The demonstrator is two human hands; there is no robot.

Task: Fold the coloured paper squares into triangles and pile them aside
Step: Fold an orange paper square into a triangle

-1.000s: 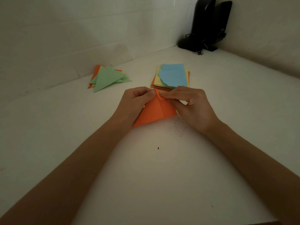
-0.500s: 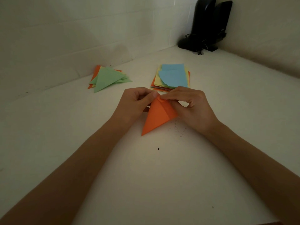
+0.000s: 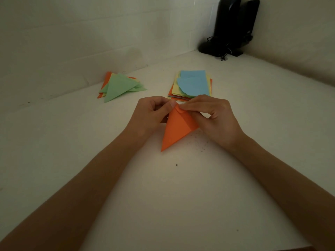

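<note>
A: One orange sheet (image 3: pixel 176 131) is half folded over the table (image 3: pixel 181 187). The left hand (image 3: pixel 150 115) and the right hand (image 3: pixel 213 120) both pinch its top corner.
B: And the rest?
A: A few triangles (image 3: pixel 117 86) lie piled far left. The stack of squares (image 3: pixel 192 84) just behind the hands waits.

The left forearm (image 3: pixel 81 187) and right forearm (image 3: pixel 282 178), both bare, reach in from the near edge and converge toward the middle. The left hand (image 3: pixel 151 115) and right hand (image 3: pixel 216 121) meet at their fingertips, fingers curled. Each pinches the far corner of the orange paper (image 3: pixel 175 132) between thumb and forefinger.
</note>
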